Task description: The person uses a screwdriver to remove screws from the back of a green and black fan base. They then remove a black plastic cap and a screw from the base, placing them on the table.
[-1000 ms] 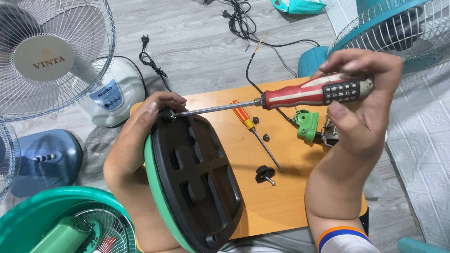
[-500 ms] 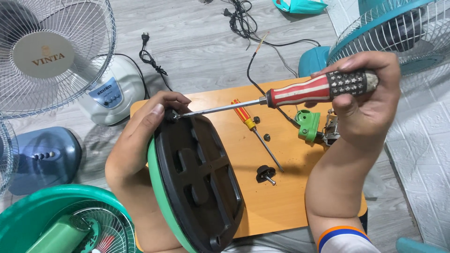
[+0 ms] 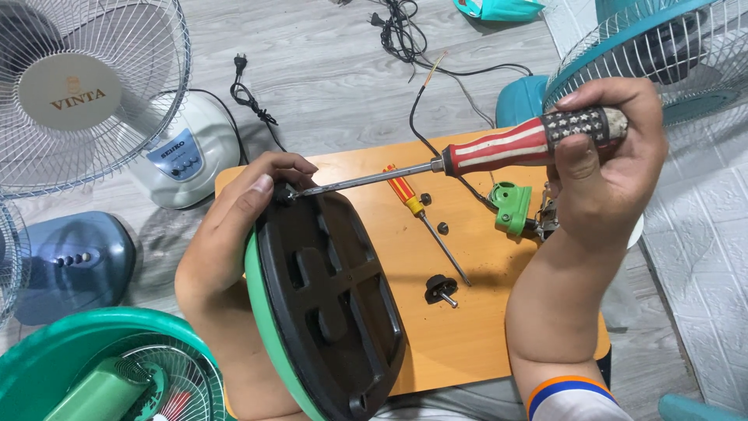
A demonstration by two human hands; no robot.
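Setting: grey plank floor with a low orange board (image 3: 467, 343) as the work surface, fans standing all round it.
Right hand: right hand (image 3: 604, 168) clenched round the red-and-white striped handle of a large screwdriver (image 3: 499, 150), its shaft slanting left, tip at a screw on the fan base.
Left hand: left hand (image 3: 234, 226) wrapped over the top rim of the fan base (image 3: 327, 296), steadying it on edge at the board's left edge.
Handling: base looks like stiff plastic, black ribbed underside with a green shell; probably weighted and smooth, so the rim is the sound place to grip.
Board, middle: small screwdriver (image 3: 421, 214) with a red-and-yellow handle, black knob (image 3: 440, 290), loose screws.
Board, right edge: green plastic part (image 3: 510, 206), wired.
Labels: oval blue control panel on the white fan base (image 3: 183, 160) beyond the left corner; round beige badge with red lettering on the fan grille (image 3: 70, 93).
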